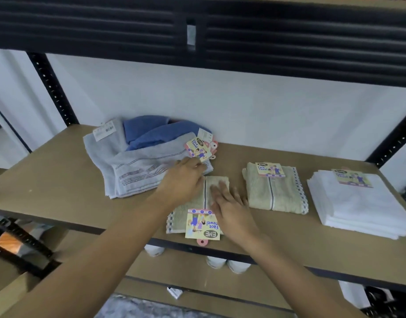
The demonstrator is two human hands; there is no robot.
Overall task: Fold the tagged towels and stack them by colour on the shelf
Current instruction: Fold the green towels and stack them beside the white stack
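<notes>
Work item: a folded beige terry face towel (217, 181) with a yellow printed card tag (202, 224) lies at the front edge of the brown board shelf (60, 180), near its middle. The left hand (181, 183) rests palm down on the towel's left part, fingers extended. The right hand (229, 204) presses flat on its right part, fingers straight; neither hand grips anything.

Toward the right edge:
- a second folded beige towel (275, 193)
- a stack of white towels (358, 207)

Toward the back left corner:
- loose grey striped towels (133, 173)
- blue towels (149, 131)

Soft even light, slight blur, wide-angle bending at edges.
</notes>
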